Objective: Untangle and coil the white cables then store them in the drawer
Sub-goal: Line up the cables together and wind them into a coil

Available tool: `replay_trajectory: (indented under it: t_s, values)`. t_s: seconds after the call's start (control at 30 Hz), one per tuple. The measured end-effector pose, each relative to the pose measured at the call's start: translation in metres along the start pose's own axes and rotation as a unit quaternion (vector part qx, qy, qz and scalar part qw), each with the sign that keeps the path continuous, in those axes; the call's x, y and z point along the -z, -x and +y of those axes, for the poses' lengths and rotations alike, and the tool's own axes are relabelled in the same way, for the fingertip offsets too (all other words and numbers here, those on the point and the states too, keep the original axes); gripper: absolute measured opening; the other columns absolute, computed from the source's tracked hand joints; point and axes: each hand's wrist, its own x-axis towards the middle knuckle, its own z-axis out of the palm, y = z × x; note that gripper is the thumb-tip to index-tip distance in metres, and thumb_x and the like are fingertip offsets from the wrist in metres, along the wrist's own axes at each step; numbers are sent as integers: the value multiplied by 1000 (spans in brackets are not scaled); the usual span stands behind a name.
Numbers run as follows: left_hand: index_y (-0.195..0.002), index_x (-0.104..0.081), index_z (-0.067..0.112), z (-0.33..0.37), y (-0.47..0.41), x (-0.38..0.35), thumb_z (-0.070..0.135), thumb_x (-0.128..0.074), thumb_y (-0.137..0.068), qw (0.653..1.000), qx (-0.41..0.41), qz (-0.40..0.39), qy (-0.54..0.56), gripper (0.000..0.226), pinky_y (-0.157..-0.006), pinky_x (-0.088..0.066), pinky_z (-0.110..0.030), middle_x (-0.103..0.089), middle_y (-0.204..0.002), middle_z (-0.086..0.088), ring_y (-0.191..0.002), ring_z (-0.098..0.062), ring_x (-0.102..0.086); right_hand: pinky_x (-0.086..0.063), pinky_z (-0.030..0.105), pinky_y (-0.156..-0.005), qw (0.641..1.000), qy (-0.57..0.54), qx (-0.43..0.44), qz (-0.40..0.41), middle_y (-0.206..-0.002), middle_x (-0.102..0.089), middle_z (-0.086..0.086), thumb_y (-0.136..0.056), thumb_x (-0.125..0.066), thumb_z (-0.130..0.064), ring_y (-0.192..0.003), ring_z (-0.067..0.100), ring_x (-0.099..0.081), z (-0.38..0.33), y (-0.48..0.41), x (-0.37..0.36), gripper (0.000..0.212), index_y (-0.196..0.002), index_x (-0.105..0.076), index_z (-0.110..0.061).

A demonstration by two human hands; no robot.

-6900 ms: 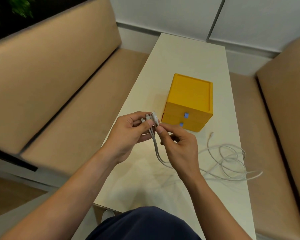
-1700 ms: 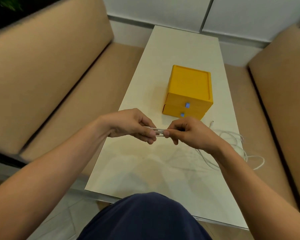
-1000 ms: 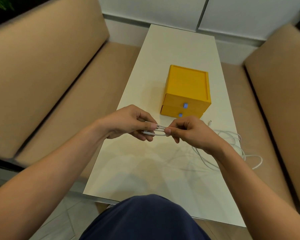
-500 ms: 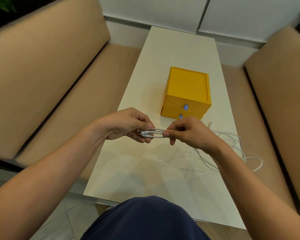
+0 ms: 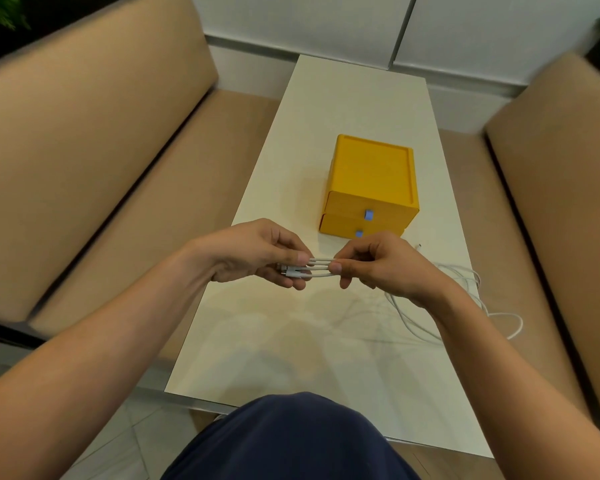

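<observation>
Both hands, left [image 5: 253, 252] and right [image 5: 381, 263], pinch smooth white cables [image 5: 321, 266] (thin, round strands) taut.

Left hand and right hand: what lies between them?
In the head view, white cables bridge the gap, pinched by the left hand and the right hand.

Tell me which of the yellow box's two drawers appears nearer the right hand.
The lower drawer: its blue knob sits just beside the right hand in the picture, while the upper drawer is stacked above it, farther off.

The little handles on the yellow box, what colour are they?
The handles are light blue, against the yellow box. The head view shows them best.
</observation>
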Motion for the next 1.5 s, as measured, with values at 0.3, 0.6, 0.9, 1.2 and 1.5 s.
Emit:
replay_trajectory:
  t_s: [0.3, 0.6, 0.9, 1.2, 1.5]
  values:
    - [-97, -67, 2, 0, 1, -2, 10, -82, -86, 997, -30, 73, -8, 20, -78, -64, -31, -76, -95, -22, -91, -36, -78, -44, 38, -63, 1000, -28, 6, -6, -85, -80, 0, -97, -71, -26, -65, 20, -50, -2, 1, -2, 13, -98, -77, -15]
    - [-100, -65, 7, 2, 0, -1, 18, -75, -92, 998, -23, 59, 21, 17, -71, -62, -27, -78, -94, -19, -87, -30, -77, -40, 19, -58, 999, -1, 14, 30, -82, -79, -4, -98, -70, -25, -60, -1, -56, -2, 0, 1, 12, -99, -77, -16]
    - [-118, -72, 0, 2, -2, 6, 9, -65, -99, 999, 17, 24, 46, 22, -75, -62, -27, -76, -110, -21, -97, -28, -76, -55, 51, -77, 998, 48, 19, 46, -82, -79, -11, -95, -73, -28, -82, 20, -71, -2, -7, -5, 10, -97, -80, -21]
    - [-115, -73, -3, 0, -7, 6, 7, -57, -103, 999, 29, 29, 18, 22, -70, -62, -25, -76, -98, -21, -81, -24, -74, -44, 31, -60, 995, 60, 49, 68, -79, -77, -16, -95, -73, -29, -75, 17, -65, 2, -14, -8, 8, -94, -80, -26]
    - [-107, -78, 1, -4, -4, 8, 13, -78, -89, 998, -2, 55, -26, 22, -76, -59, -21, -78, -89, -16, -81, -18, -74, -40, 35, -58, 998, 41, 40, 31, -80, -78, -10, -97, -69, -35, -61, 13, -49, 0, -13, -6, 14, -97, -79, -25]
